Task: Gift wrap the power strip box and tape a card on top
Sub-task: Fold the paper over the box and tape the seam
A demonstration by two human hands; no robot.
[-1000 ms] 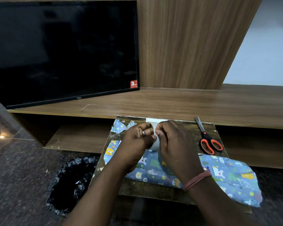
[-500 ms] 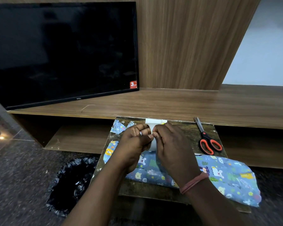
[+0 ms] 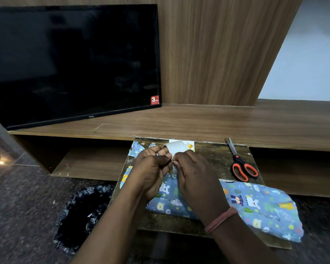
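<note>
The box wrapped in blue animal-print paper point(image 3: 255, 204) lies across the dark wooden board point(image 3: 217, 155), its left part hidden under my hands. Above it, my left hand point(image 3: 152, 168) grips a pale roll of tape point(image 3: 176, 147) with curled fingers. My right hand point(image 3: 194, 178) pinches at the roll's near edge, thumb and fingertips meeting those of my left hand. A white card with an orange print point(image 3: 191, 144) lies at the board's far edge, mostly behind the roll.
Orange-handled scissors point(image 3: 242, 166) lie at the board's back right. Scraps of blue paper point(image 3: 136, 149) sit at its back left. A bin lined with a black bag point(image 3: 82, 216) stands on the floor to the left. A black TV point(image 3: 71, 61) rests on the wooden shelf behind.
Both hands stay together over the box. More of the tape roll now shows above my fingers, and my fingertips have shifted slightly along its edge.
</note>
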